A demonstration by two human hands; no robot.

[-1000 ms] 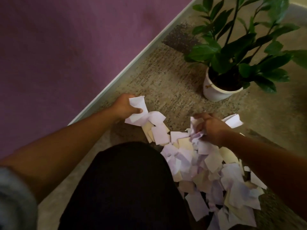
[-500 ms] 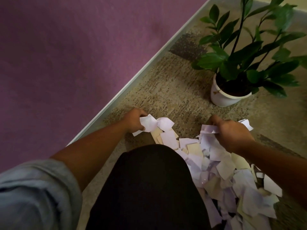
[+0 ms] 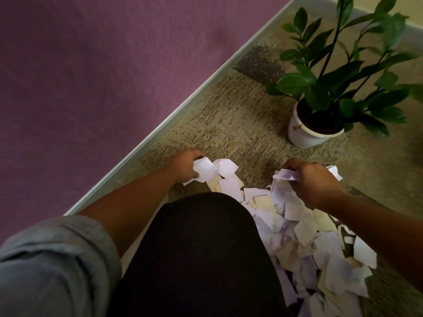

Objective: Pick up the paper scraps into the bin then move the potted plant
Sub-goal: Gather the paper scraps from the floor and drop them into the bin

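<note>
Both hands drew back, left hand [image 3: 183, 167] and right hand [image 3: 313, 181] clutching paper scraps [image 3: 295, 227].

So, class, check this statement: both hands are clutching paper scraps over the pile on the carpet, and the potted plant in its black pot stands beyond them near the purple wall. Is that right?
Not quite: the pot is white, not black, as the head view shows. The left hand and right hand each clutch paper scraps over the pile on the carpet, and the potted plant stands beyond them near the purple wall.
</note>
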